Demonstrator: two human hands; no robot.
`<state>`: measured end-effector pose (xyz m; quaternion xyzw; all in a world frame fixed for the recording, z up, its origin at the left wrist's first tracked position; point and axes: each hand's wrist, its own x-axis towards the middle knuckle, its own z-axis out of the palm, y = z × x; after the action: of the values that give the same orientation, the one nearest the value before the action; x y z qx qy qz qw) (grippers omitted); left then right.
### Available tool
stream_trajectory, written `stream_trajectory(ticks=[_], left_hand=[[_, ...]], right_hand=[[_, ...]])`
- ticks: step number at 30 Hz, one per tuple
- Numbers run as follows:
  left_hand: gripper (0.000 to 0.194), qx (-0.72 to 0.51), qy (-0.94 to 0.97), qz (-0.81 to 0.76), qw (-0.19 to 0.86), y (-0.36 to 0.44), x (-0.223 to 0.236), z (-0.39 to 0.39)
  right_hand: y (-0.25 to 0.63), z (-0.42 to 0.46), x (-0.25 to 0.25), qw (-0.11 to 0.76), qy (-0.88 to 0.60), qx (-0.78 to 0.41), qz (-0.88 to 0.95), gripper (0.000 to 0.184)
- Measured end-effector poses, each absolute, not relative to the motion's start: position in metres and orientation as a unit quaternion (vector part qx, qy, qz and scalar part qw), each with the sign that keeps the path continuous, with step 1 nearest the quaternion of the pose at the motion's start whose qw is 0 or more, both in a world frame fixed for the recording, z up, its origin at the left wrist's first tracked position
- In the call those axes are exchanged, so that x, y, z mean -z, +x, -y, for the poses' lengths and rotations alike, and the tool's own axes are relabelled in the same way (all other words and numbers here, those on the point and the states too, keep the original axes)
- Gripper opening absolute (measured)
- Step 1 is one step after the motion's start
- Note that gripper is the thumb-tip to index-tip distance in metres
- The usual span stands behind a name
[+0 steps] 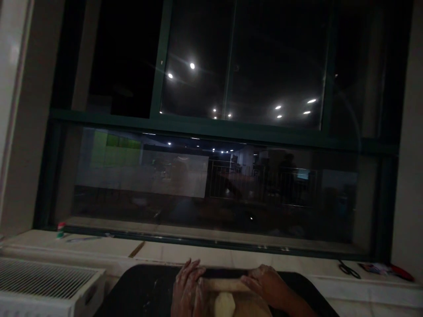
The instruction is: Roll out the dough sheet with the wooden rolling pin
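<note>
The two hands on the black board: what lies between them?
In the head view, a wooden rolling pin spans from left hand to right hand, with a pale dough lump just below it.

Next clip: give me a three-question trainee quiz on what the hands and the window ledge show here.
1. True or false: both hands rest on the rolling pin.
2. What lies on the ledge at the far right? A) scissors B) a cup C) a spoon
3. Fill in: the pale lump near the bottom edge, below the pin, is ____.

Key
1. True: the left hand and the right hand lie on its two ends, over the dark mat.
2. A: scissors lie on the ledge.
3. Dough.
</note>
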<state>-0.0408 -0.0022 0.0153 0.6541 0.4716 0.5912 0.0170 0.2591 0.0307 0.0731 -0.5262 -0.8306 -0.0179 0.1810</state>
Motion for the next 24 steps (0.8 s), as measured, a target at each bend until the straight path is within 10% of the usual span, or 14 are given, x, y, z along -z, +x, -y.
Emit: stream_trajectory(ticks=[11, 15, 24], left_hand=[[0.045, -0.358, 0.77, -0.488, 0.201, -0.018, -0.048, 0.014], [0.084, -0.216, 0.827, -0.478, 0.202, -0.003, -0.048, 0.001], [0.057, -0.313, 0.782, -0.459, 0.282, 0.013, -0.038, 0.023]], right_hand=[[0.263, 0.008, -0.093, 0.144, -0.474, 0.008, 0.869, 0.064], [0.28, 0.03, -0.068, 0.114, -0.492, -0.017, 0.863, 0.06], [0.306, 0.038, -0.03, 0.09, -0.526, -0.047, 0.844, 0.06]])
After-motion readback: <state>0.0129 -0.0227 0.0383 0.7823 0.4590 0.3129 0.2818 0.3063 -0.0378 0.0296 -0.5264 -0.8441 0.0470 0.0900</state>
